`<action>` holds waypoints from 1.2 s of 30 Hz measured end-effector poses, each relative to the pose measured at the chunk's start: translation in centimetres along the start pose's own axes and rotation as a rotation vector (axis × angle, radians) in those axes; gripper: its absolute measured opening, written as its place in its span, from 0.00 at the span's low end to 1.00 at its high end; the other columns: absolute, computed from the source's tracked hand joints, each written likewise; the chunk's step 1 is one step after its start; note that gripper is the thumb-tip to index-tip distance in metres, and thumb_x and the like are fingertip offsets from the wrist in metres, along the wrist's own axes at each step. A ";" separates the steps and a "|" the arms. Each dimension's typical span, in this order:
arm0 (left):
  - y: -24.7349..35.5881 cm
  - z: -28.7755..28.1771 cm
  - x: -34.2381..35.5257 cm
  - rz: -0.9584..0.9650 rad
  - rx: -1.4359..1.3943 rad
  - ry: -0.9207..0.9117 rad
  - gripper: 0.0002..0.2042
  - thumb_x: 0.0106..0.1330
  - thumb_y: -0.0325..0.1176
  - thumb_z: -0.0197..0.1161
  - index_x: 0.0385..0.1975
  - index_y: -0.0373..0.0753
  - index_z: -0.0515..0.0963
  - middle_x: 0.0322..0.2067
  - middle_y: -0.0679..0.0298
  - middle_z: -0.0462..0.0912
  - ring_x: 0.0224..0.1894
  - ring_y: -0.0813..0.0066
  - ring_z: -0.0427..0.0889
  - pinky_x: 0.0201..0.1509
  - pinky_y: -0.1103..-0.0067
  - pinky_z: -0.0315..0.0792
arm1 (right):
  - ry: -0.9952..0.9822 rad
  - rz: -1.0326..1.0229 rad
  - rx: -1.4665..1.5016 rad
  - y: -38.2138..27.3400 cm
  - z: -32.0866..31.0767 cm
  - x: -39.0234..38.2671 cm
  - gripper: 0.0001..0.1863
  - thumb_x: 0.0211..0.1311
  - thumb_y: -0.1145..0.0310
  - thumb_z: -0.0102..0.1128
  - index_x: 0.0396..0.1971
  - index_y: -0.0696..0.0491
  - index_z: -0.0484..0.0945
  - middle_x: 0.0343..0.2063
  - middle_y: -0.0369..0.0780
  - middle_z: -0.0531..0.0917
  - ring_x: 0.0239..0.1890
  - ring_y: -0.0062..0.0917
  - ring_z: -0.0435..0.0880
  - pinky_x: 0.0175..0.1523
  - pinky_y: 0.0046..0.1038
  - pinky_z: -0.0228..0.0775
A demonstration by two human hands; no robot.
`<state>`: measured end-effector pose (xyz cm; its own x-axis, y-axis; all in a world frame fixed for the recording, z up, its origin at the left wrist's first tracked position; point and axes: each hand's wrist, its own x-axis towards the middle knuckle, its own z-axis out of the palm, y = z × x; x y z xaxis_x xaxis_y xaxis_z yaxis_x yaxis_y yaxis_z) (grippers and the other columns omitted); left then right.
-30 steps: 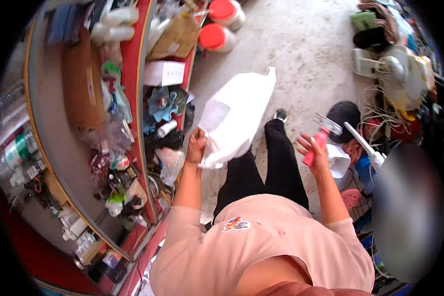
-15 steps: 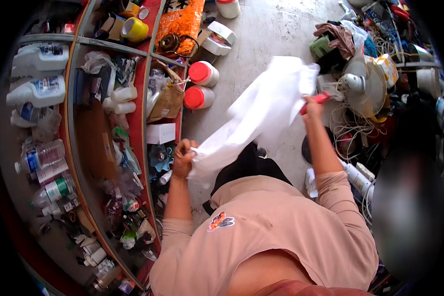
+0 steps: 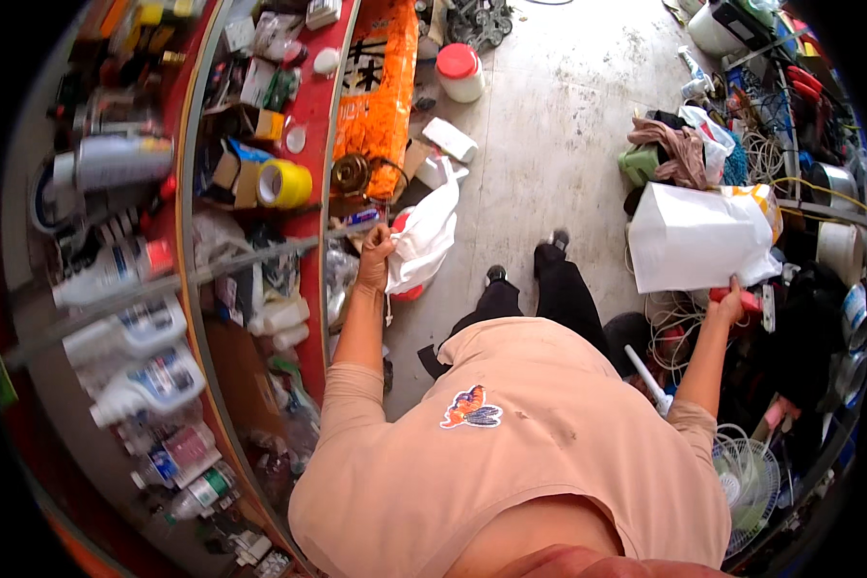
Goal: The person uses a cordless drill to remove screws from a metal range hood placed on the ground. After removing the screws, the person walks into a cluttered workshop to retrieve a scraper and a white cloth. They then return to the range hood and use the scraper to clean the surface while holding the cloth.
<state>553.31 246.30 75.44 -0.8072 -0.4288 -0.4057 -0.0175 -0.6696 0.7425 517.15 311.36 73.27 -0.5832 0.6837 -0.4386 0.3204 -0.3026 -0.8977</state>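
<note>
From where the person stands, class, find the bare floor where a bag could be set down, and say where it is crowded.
Bare grey concrete floor lies ahead of the black shoes, bordered by the red-lidded white tub and the heap of clothes. The red shelving at the left hand and the cable clutter near the right hand are crowded.
</note>
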 end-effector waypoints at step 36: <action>18.8 35.4 107.5 -0.214 1.404 0.235 0.21 0.61 0.45 0.59 0.51 0.43 0.76 0.47 0.53 0.81 0.51 0.53 0.78 0.55 0.66 0.71 | -0.201 -0.063 -0.040 -27.9 93.8 32.0 0.14 0.55 0.75 0.63 0.42 0.58 0.75 0.40 0.45 0.81 0.41 0.35 0.83 0.48 0.37 0.79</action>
<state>445.29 209.07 64.70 -0.6028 -0.5794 -0.5485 -0.7916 0.3481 0.5022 419.54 279.43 80.28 -0.7390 0.5528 -0.3852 0.3059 -0.2341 -0.9228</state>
